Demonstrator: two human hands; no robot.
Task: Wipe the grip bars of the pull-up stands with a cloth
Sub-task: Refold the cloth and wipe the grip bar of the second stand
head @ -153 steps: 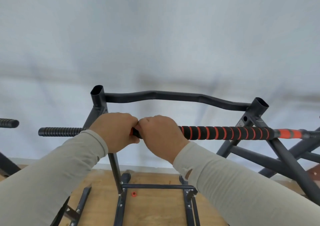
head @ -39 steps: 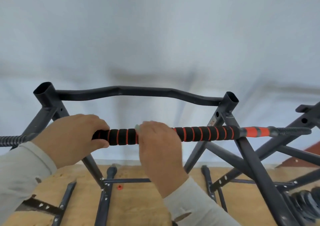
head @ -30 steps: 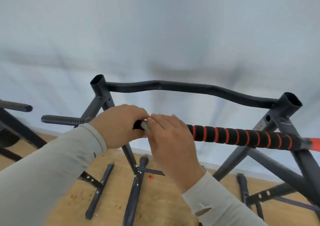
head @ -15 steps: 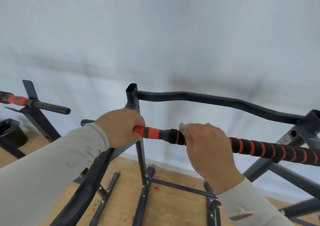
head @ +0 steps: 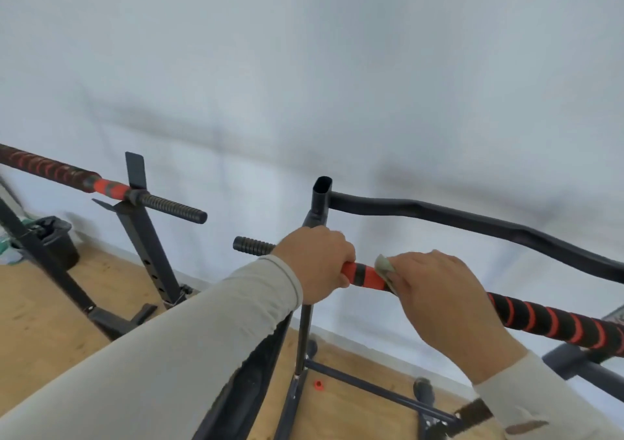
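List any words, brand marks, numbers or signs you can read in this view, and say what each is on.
None can be read.
Grip bar: only red and black stripes, no lettering.
Dark frame tube: no marking shows.
Second bar at the left: stripes only, blurred.
Black bucket: too small and blurred to tell.
Cloth under the right hand: no print shows.

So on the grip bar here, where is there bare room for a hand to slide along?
The free stretch of the grip bar is the black-and-orange spiral section beyond the right hand, running to the frame edge. Between the left hand and the cloth only a short orange patch shows. The ribbed bar end past the left hand is also bare.
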